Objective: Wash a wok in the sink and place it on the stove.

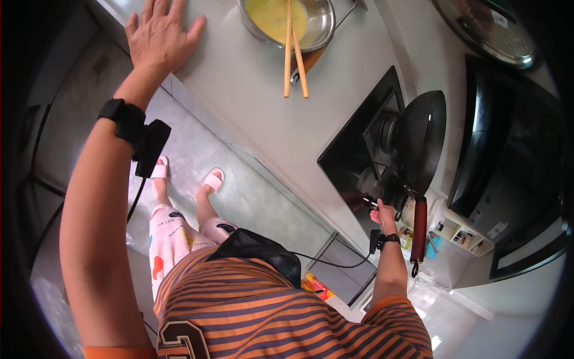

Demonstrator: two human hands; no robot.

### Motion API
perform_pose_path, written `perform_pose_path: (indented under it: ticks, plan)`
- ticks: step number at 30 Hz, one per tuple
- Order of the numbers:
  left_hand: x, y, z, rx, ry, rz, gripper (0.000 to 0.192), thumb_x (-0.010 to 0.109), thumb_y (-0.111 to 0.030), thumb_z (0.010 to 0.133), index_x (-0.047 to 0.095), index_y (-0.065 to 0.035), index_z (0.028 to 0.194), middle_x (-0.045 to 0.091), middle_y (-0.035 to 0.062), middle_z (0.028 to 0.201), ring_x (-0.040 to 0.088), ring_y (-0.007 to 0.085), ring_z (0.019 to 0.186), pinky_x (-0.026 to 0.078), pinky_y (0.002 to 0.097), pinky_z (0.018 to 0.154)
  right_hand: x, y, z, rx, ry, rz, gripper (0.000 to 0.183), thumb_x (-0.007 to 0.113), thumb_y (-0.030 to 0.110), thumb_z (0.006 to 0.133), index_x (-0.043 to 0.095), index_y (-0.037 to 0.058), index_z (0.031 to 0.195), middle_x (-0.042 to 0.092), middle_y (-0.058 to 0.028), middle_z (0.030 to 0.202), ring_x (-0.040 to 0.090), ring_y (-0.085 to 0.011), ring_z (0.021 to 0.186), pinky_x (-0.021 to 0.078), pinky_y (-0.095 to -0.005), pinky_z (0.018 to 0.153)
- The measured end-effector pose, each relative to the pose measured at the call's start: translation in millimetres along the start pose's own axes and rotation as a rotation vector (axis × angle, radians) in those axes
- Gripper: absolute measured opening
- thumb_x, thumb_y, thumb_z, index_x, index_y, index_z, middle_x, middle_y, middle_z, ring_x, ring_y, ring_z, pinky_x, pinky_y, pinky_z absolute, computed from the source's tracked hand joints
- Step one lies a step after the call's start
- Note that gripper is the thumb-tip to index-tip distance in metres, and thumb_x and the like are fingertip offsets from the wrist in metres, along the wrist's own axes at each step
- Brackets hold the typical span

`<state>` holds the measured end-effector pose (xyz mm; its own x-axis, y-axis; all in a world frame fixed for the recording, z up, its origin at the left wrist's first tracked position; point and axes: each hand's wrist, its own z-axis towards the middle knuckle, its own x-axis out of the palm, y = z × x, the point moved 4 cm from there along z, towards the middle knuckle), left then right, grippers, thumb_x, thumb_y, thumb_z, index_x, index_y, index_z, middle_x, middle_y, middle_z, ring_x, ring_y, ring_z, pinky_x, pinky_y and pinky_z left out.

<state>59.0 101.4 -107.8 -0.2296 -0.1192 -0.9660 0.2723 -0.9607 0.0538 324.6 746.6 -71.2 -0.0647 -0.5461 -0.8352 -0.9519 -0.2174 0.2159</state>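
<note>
My left hand (159,40) rests palm down on the pale countertop (251,112), fingers spread and holding nothing. My right hand (384,215) is at the front of the black gas stove (343,157), its fingers on a control knob (370,201). A black wok (423,139) sits over a burner, with its reddish-brown handle (419,229) extending past my right wrist. Farther along the counter stands a steel pot (323,20) with yellow liquid (269,18), perhaps beaten egg. A pair of wooden chopsticks (287,67) lies across its rim.
A wooden handle (314,57) with a metal end lies partly hidden below the pot. A glass lid (493,31) stands at the upper right, near a dark glossy range hood or panel (515,157). Cables run from both wrist-worn devices. The counter edge borders the tiled floor (251,197).
</note>
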Motion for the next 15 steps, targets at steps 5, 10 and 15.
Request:
perform_pose_path:
  ticks: [5, 10, 15]
  plan:
    - [-13.1, 1.2, -3.5, -0.091, 0.128, -0.381, 0.057, 0.045, -0.037, 0.076, 0.036, -0.0088, 0.126, 0.026, 0.0153, 0.135, 0.019, 0.0269, 0.127, 0.01, 0.04, 0.105, 8.1, 10.2, -5.8, -0.454, -0.014, -0.364, 0.021, 0.056, 0.012, 0.08, 0.054, -0.0036, 0.095, 0.056, -0.0067, 0.063, 0.057, -0.013, 0.05, 0.0462, -0.0235, 0.044]
    - [-8.5, 6.0, -0.8, -0.09, 0.143, -0.413, 0.057, 0.045, -0.037, 0.076, 0.037, -0.0077, 0.125, 0.028, 0.0148, 0.134, 0.02, 0.0263, 0.127, 0.011, 0.04, 0.104, 5.2, -0.4, 2.4, -0.773, -0.182, -0.721, 0.027, 0.058, 0.004, 0.075, 0.053, -0.0041, 0.101, 0.055, -0.0053, 0.062, 0.054, -0.0109, 0.051, 0.0451, -0.024, 0.048]
    - [-4.2, 6.9, -6.3, -0.093, 0.105, -0.414, 0.057, 0.045, -0.038, 0.076, 0.038, -0.0077, 0.124, 0.029, 0.0141, 0.134, 0.021, 0.0257, 0.126, 0.012, 0.0397, 0.104, 5.0, 1.6, 4.6, -0.716, -0.219, -0.693, 0.033, 0.065, 0.012, 0.069, 0.057, 0.0015, 0.099, 0.06, -0.0157, 0.066, 0.059, -0.03, 0.062, 0.046, -0.0356, 0.059]
